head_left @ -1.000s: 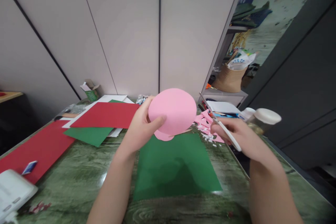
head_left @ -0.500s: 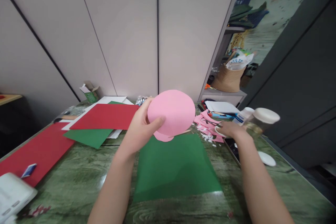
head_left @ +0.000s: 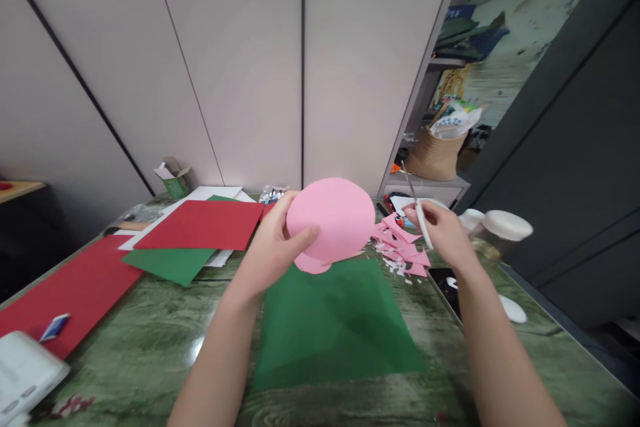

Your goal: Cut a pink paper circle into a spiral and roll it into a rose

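Observation:
My left hand (head_left: 280, 237) grips a round pink paper disc (head_left: 334, 217) by its left edge, thumb on the front face. Below the disc another rounded pink paper piece (head_left: 313, 265) shows, mostly covered. My right hand (head_left: 440, 227) is closed on a pair of scissors (head_left: 421, 219) with white handles, blades pointing up and away from me. A green sheet of paper (head_left: 335, 327) lies flat on the table under the disc. Pink paper scraps (head_left: 400, 245) and small white bits are heaped between the disc and my right hand.
Red sheets (head_left: 200, 225) and a green sheet (head_left: 167, 265) overlap on the left, near a white device (head_left: 27, 373). Beside my right forearm are a phone (head_left: 443, 288), a white lid (head_left: 513, 309) and a jar (head_left: 505, 230). Behind the table stands a pale cabinet (head_left: 240, 67).
My right hand has lifted the scissors off the pink scraps, and their blades now point upward. The pink disc in my left hand has shifted slightly right.

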Tool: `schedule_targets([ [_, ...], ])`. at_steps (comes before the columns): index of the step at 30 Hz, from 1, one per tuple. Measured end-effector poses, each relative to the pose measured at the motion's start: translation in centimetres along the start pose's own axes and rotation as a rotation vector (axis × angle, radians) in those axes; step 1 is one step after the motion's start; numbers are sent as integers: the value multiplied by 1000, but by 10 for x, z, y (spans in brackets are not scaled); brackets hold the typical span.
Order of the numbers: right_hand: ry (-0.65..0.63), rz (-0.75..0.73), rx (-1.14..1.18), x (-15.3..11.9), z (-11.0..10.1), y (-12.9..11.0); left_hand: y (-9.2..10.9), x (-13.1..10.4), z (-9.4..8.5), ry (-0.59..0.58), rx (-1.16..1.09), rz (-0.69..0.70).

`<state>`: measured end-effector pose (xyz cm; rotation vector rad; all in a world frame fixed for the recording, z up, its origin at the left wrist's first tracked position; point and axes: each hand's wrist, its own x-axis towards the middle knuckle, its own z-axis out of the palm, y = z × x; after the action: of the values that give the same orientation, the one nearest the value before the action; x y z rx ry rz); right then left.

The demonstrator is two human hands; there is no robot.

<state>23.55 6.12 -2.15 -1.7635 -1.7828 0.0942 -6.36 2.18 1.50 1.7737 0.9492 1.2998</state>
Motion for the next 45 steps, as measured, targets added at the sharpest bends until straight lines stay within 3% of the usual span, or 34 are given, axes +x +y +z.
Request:
schedule_targets([
  [3, 19, -106, 496, -20, -7, -27, -2, 2, 1, -25, -6, -3],
  [7, -154, -103, 743, -42, -10, -50, -5, 4, 4, -68, -28, -27],
  [13, -140, -43, 768, -50, -14, -67, -6, 5, 8, -171, -13, -71],
  [18, -116, -35, 812, -47, -7, -63, -8, 6, 12, -167, -36, -64],
  [23, 62, -39, 947, -46, 0, -59, -7, 6, 14, -210, -200, -83],
  [28, 182, -60, 992, -44, 3, -59, -5, 6, 13, -223, -184, -86],
  [34, 71, -108, 879, -44, -2, -56, -7, 6, 12, -205, -240, -73],
  [41, -49, -89, 804, -47, -8, -57, -7, 5, 13, -185, -121, -97],
  [45, -44, -115, 909, -45, -3, -52, -12, 8, 13, -55, -135, -76],
])
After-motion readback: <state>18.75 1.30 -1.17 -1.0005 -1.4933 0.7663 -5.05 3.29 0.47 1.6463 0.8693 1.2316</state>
